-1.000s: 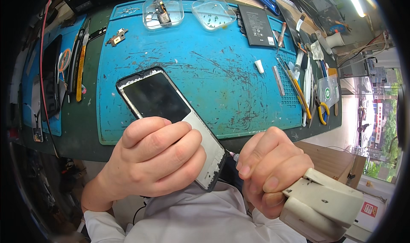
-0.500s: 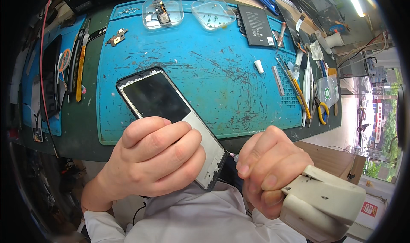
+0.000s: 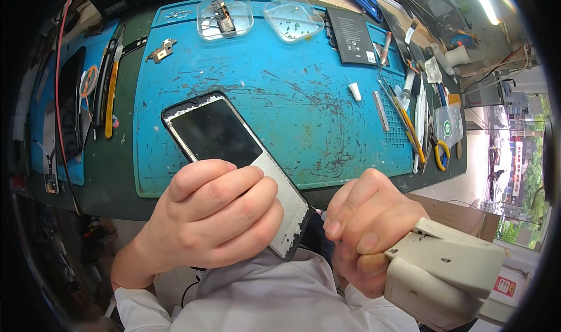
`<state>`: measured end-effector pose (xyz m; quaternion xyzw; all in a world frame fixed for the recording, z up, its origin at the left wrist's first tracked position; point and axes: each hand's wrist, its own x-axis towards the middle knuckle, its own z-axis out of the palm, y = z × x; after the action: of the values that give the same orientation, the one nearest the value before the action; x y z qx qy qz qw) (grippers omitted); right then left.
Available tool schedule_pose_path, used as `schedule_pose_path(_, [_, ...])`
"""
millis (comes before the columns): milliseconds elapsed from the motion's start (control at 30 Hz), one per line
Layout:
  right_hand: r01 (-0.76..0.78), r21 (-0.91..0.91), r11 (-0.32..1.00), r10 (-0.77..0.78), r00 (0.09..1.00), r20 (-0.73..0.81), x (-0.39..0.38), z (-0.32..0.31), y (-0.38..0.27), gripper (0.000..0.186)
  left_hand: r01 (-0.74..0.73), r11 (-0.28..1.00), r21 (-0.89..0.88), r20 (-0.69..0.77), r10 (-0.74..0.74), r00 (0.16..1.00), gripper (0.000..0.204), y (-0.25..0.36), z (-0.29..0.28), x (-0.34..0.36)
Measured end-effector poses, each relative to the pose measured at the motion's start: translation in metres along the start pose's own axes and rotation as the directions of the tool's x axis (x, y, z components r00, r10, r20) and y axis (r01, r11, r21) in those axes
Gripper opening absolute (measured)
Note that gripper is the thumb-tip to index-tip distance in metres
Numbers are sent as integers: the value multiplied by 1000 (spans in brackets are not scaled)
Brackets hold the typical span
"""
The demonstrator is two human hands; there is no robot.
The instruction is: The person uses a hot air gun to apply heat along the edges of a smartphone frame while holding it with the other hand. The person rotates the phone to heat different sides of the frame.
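Black-rimmed rectangular phone frame [image 3: 217, 134], dark glossy upper part, grey lower, flaky white edges; clamped in left hand [image 3: 219, 218] at the surface's [image 3: 111, 177] near edge. Right hand [image 3: 374, 233] clamped on cream plastic tool [image 3: 441, 273]. Scratched blue rubber mat [image 3: 292, 122] on dark-green surface; bright window [image 3: 534, 174] right.

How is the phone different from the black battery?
The phone is in the left hand; the black battery lies untouched. The phone is part black, part pale grey; the battery is almost all black. Both are flat and oblong.
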<state>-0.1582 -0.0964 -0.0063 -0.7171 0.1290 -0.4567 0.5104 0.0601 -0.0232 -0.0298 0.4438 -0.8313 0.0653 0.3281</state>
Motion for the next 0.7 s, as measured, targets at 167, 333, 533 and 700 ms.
schedule_pose_path(167, [17, -42, 999, -18, 1000, -7, 2, 3, 2, 12, -1, 1000, -19, 1, 1, 1000, 24, 0, 0, -1])
schedule_pose_path(333, [-20, -50, 999, 19, 999, -36, 5, 7, 1, 10, -3, 1000, -12, -10, 2, 1000, 23, 0, 0, -1])
schedule_pose_path(533, [-138, 47, 989, 145, 960, -239, 8, 21, -3, 11, 4, 1000, 11, -4, -4, 1000, 19, 1, -2, 2])
schedule_pose_path(700, [-121, 319, 940, 236, 907, -350, -5, 12, -20, 40, 10, 1000, 12, 27, -10, 1000, 24, 4, -7, 0])
